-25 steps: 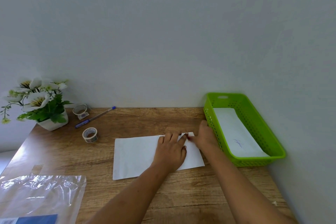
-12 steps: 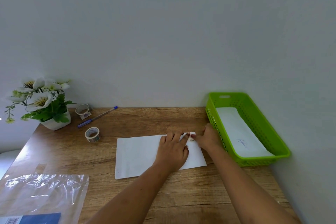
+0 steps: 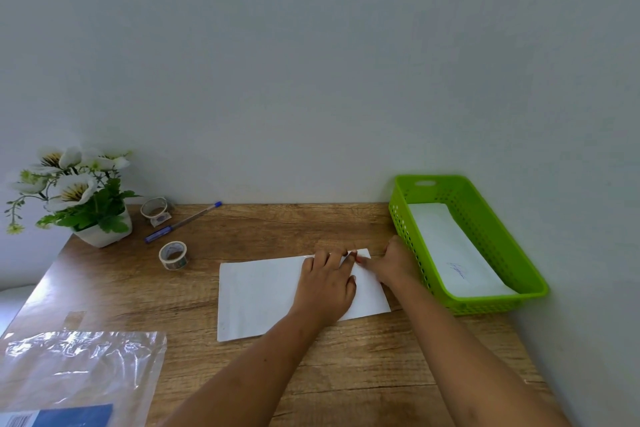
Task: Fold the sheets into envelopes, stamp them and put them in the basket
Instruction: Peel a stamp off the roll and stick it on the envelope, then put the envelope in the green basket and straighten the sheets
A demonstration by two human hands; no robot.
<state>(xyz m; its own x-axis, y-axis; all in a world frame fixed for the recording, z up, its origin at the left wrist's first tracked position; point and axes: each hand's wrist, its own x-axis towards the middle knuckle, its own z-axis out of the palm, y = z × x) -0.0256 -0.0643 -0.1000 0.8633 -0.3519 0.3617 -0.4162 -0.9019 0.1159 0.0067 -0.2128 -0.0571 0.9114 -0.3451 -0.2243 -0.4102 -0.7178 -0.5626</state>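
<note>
A white folded sheet (image 3: 258, 291) lies flat on the wooden desk (image 3: 311, 222). My left hand (image 3: 325, 282) rests palm down on its right half, fingers straight and reaching the far edge. My right hand (image 3: 393, 265) touches the sheet's far right corner with its fingertips, just beside the left hand's fingers. The green plastic basket (image 3: 498, 243) stands at the desk's right edge against the wall, with a white envelope (image 3: 450, 253) bearing blue handwriting inside. Two rolls of stamp tape sit at the left: one near (image 3: 173, 255), one further back (image 3: 154, 208).
A blue pen (image 3: 181, 222) lies between the two rolls. A potted plant with white flowers (image 3: 74, 196) stands at the back left corner. A clear plastic bag (image 3: 79, 374) with a blue label lies at the front left. The wall closes the desk behind and to the right.
My right hand has slid a little nearer along the sheet's right corner, and the view has shifted slightly. The left hand stays pressed on the sheet.
</note>
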